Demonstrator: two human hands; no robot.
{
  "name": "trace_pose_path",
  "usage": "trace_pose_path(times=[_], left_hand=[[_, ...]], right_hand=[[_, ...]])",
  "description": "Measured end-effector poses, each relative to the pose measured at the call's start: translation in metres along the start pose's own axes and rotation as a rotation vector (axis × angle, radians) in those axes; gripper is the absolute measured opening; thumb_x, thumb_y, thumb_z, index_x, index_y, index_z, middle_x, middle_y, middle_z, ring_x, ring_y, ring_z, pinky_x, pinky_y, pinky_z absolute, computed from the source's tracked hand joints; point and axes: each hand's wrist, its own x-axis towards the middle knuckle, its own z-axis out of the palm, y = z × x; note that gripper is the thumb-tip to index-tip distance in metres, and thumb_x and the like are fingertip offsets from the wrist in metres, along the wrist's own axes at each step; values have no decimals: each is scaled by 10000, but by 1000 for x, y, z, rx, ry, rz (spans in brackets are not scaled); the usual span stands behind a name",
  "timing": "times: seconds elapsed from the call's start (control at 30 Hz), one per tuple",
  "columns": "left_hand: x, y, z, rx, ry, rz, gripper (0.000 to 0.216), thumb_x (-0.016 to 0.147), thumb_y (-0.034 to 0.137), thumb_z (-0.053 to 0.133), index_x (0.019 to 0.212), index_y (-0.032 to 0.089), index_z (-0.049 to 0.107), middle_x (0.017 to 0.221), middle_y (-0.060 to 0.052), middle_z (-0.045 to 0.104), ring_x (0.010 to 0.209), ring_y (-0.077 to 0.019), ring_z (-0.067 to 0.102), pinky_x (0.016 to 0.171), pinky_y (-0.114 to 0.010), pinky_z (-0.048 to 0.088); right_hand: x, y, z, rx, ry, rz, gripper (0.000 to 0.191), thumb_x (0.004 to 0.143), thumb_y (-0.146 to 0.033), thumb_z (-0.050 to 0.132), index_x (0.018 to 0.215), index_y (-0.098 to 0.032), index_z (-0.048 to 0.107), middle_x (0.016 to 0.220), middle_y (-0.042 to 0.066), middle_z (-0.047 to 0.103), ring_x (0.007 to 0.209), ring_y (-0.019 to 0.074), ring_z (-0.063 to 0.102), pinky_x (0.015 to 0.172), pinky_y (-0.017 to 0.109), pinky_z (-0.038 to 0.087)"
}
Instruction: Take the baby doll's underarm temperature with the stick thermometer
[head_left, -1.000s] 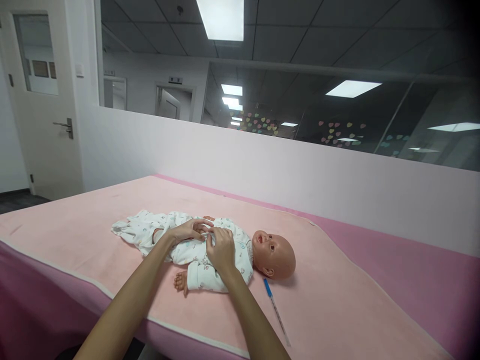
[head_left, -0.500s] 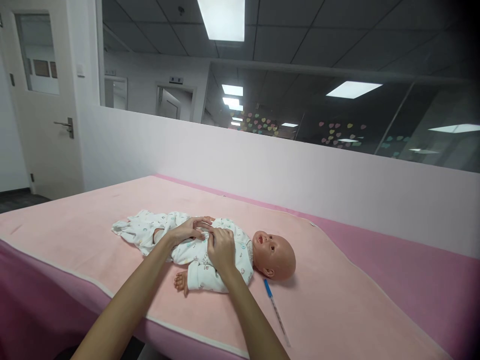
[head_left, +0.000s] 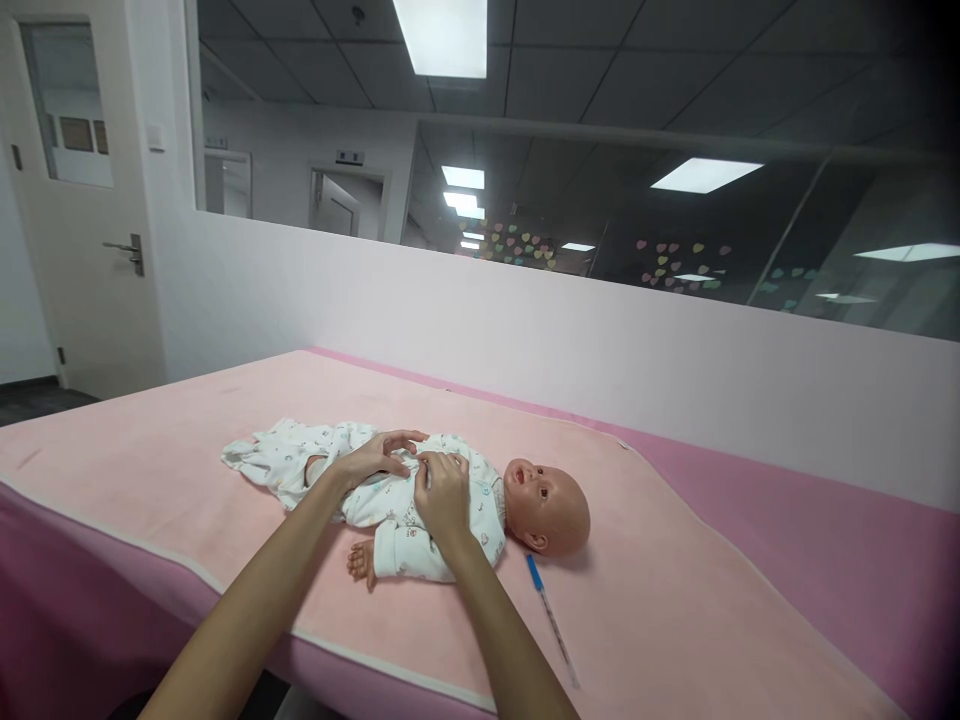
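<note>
A baby doll [head_left: 551, 505] lies on its back with its head to the right, dressed in a white patterned top [head_left: 480, 505]. Over the doll's belly, my left hand [head_left: 381, 456] rests on the clothing, its thumb apart from the fingers. Beside it on the chest, my right hand [head_left: 444, 492] has its fingers curled down onto the top and looks closed on the cloth; its fingertips are partly hidden. White patterned trousers [head_left: 289, 455] lie around the legs. A clear thermometer with a blue end [head_left: 551, 620] lies near the doll's head.
A pink padded mat [head_left: 675, 610] covers the table, with a pale-edged border at the front. Behind it runs a white half wall [head_left: 525, 320] topped by a window [head_left: 600, 190]. A closed door [head_left: 82, 230] stands at the far left.
The view has shifted very slightly. Both hands stay on the doll's top, with only small finger movements; the left fingers look slightly more apart from the right ones.
</note>
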Motion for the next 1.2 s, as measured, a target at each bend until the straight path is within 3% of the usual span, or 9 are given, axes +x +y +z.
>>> trace_pose_path(times=[0.3, 0.73, 1.03, 1.2], left_hand=[[-3, 3, 2, -14, 12, -9, 569, 533, 50, 680, 1067, 215, 576, 947, -32, 508, 834, -130, 486, 721, -245, 416], [-1, -1, -2, -7, -8, -34, 597, 518, 26, 680, 1072, 230, 587, 846, 11, 453, 684, -67, 423, 659, -208, 372], [-5, 6, 1, -59, -60, -18, 587, 544, 38, 664, 1096, 218, 575, 882, -29, 530, 832, -137, 475, 756, -263, 382], [-5, 6, 0, -69, -44, -32, 562, 602, 54, 637, 1133, 220, 554, 835, -20, 544, 811, -132, 493, 782, -268, 374]], right_hand=[[0, 1, -1, -55, -18, 17, 145, 776, -110, 428, 773, -186, 552, 690, 0, 567, 703, 135, 487, 832, 307, 275], [0, 0, 1, -74, -11, 22, 127, 746, -108, 445, 717, -184, 543, 665, 0, 562, 688, 141, 474, 791, 304, 280], [1, -2, -5, -3, -34, 24, 115, 756, -158, 459, 689, -182, 549, 669, 4, 563, 689, 141, 472, 781, 302, 286], [2, -3, -7, 25, -48, 27, 93, 765, -219, 483, 736, -187, 566, 702, 5, 578, 722, 148, 489, 800, 307, 283]])
